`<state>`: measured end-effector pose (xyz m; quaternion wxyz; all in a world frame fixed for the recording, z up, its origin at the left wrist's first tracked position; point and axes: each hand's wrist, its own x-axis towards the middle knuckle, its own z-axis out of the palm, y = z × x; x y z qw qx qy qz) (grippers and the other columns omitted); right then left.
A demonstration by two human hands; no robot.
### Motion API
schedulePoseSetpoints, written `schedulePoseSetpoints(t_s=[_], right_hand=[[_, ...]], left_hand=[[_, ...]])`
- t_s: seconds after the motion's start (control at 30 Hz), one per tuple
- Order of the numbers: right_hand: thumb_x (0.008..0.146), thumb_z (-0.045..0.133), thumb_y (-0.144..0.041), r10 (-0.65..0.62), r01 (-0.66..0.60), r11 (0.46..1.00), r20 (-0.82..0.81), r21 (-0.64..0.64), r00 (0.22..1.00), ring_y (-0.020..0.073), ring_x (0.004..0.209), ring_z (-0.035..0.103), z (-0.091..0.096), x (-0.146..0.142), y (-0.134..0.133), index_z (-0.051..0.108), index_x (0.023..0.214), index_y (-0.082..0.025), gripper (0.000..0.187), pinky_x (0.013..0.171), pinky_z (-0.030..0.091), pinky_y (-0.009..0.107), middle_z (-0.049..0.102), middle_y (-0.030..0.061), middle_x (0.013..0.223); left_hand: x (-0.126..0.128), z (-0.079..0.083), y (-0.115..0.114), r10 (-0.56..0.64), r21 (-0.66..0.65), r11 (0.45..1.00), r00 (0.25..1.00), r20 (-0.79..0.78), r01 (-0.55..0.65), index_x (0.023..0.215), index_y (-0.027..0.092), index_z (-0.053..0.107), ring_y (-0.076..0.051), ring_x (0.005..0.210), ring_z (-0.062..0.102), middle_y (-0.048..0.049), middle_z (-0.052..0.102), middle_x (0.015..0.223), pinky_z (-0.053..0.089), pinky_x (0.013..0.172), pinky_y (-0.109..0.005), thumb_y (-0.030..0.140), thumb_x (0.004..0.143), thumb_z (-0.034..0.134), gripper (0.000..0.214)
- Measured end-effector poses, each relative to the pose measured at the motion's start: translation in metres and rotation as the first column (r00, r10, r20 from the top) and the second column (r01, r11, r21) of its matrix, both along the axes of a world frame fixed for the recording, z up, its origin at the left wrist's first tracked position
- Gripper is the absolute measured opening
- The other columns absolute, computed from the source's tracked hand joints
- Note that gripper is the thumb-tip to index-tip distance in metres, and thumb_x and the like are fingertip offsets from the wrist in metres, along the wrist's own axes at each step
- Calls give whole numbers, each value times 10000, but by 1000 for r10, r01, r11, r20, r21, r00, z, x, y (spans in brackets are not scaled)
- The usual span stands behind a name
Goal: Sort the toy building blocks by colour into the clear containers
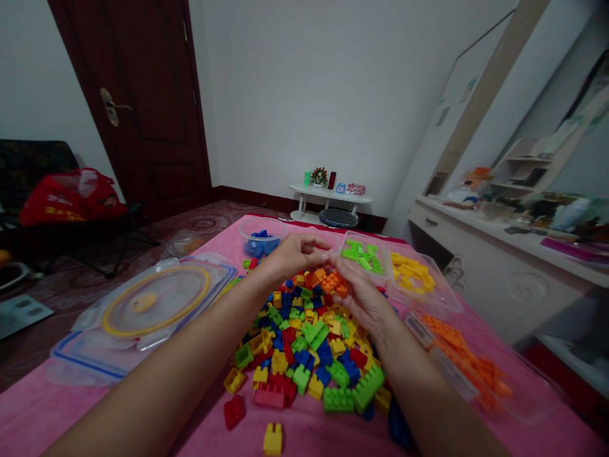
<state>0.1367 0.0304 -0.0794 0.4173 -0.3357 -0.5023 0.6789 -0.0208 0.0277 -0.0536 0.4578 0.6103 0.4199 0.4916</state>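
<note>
A heap of mixed toy building bricks (304, 339) in red, yellow, green and blue lies between my forearms. Over its far side, my right hand (361, 295) is curled around a cluster of orange building bricks (328, 281). My left hand (299, 252) is bent towards it, with thumb and fingers drawn together near the right fingertips. Whatever sits between the left fingers is too small or hidden to make out. Close to me, a yellow brick (273, 439) and a red brick (234, 411) lie apart from the heap on the pink cloth (209, 431).
Clear containers hold blue bricks (261, 244), light green bricks (364, 255), yellow bricks (412, 273) and orange pieces (469, 358). Stacked clear lids (152, 304) lie at the left. Beyond the table are a low white stand (333, 192) and, rightward, a white dresser (504, 247).
</note>
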Motion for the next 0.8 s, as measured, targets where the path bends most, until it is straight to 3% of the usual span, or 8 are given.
schedulePoseSetpoints(t_s=[0.1, 0.2, 0.27, 0.37, 0.5, 0.6, 0.7, 0.8], right_hand=[[650, 730, -390, -12, 12, 1000, 33, 3, 999, 92, 619, 575, 0, -1, -2, 643, 918, -211, 334, 397, 353, 137, 671, 5, 817], [624, 741, -345, -97, 98, 995, 46, -17, 994, 86, 589, 561, 0, 2, 2, 652, 930, -202, 350, 387, 340, 137, 669, 3, 798], [613, 736, -322, -163, 165, 986, 45, -36, 986, 84, 560, 549, 0, 5, 7, 651, 949, -195, 369, 364, 314, 137, 671, 7, 800], [606, 723, -309, -195, 198, 979, 46, -52, 980, 81, 515, 526, -1, 9, 11, 649, 946, -176, 372, 333, 273, 139, 668, 17, 783], [623, 715, -362, -187, 188, 982, 99, -4, 977, 82, 504, 523, -5, 9, 11, 643, 972, -197, 393, 354, 319, 150, 643, -4, 745], [669, 668, -432, -140, 106, 981, 208, 165, 968, 84, 459, 491, -7, 6, 10, 642, 969, -199, 381, 378, 341, 182, 629, -11, 699], [687, 651, -407, -196, -41, 877, 433, 479, 880, 138, 630, 587, -10, 0, 5, 676, 856, -191, 275, 586, 451, 251, 673, 21, 791], [653, 681, -389, -325, -258, 735, 660, 627, 677, 221, 857, 619, -16, -9, -6, 704, 901, -228, 296, 774, 434, 315, 698, 54, 915]], left_hand=[[0, -1, 2, 35, 38, 999, 999, -39, -33, 910, 86, 639, -89, 628, 591, -43, 661, 744, 466, 609, -205, 215, 703, 669, 246], [-17, -8, 13, 140, 122, 986, 957, -254, -112, 916, 104, 656, -109, 642, 601, -55, 680, 791, 474, 610, -225, 239, 744, 613, 223], [-34, -14, 21, 223, 200, 970, 835, -504, -138, 891, 123, 682, -134, 686, 615, -55, 692, 802, 476, 646, -237, 236, 726, 614, 212], [-54, -26, 28, 225, 195, 974, 553, -802, -115, 908, 163, 711, -180, 757, 633, -61, 704, 838, 469, 696, -254, 251, 688, 638, 248], [-56, -43, 27, 207, 170, 976, 344, -916, -133, 1051, 222, 684, -231, 947, 622, -91, 689, 1013, 455, 797, -280, 181, 686, 608, 375], [-48, -51, 23, 213, 179, 972, 246, -946, -154, 1083, 227, 669, -245, 983, 614, -109, 677, 1046, 455, 820, -298, 113, 653, 595, 451], [-46, -50, 22, 261, 213, 954, 236, -936, -209, 1054, 229, 677, -251, 951, 623, -107, 674, 1039, 468, 790, -307, 176, 676, 597, 391], [-47, -45, 24, 326, 266, 937, 292, -899, -228, 1068, 221, 667, -245, 891, 632, -92, 684, 969, 473, 744, -296, 256, 670, 624, 402]])
